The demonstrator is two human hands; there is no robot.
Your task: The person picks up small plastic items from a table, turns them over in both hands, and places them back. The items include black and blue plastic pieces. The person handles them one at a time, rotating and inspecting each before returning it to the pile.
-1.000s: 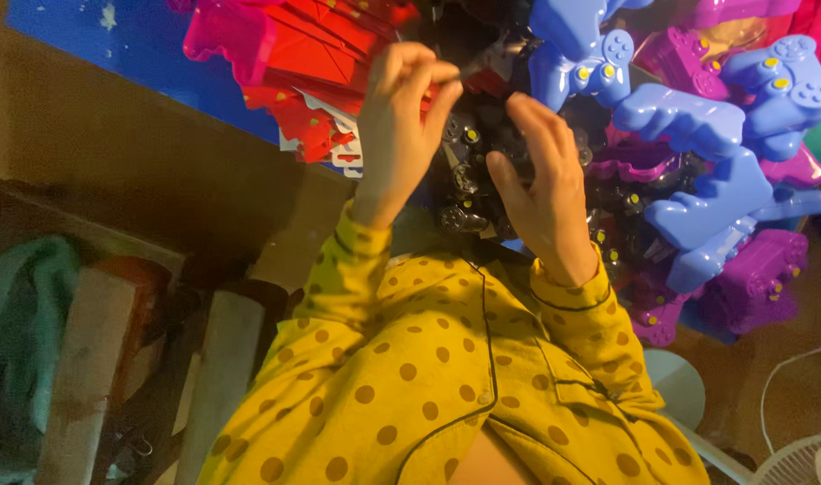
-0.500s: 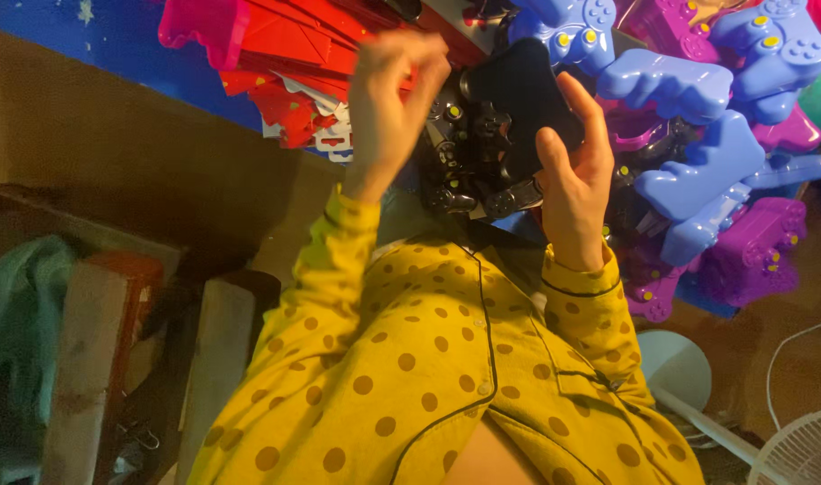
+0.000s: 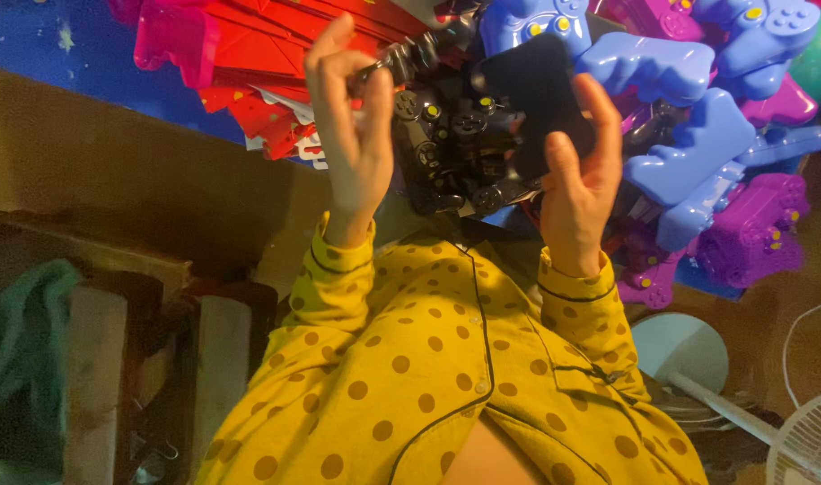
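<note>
Warm, yellowish light is falling across the yellow dotted shirt [image 3: 446, 359] and both raised hands, while the left side is sinking into deep brown shadow, leaving the green cloth [image 3: 20, 332] dim and soft. The blue plastic shells [image 3: 689, 153] are catching small glossy highlights. The black piece [image 3: 536, 99] is reading as a nearly flat dark shape. Colours are looking heavily saturated, edges are smearing slightly, and the white fan [image 3: 810, 440] is blurring at the corner.

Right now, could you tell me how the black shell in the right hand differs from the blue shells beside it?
The black shell is dark and plain-faced; the blue shells are glossy, some with yellow buttons. The right hand grips the black one; the blue ones lie piled, untouched. Both look like moulded plastic gamepad parts.
</note>
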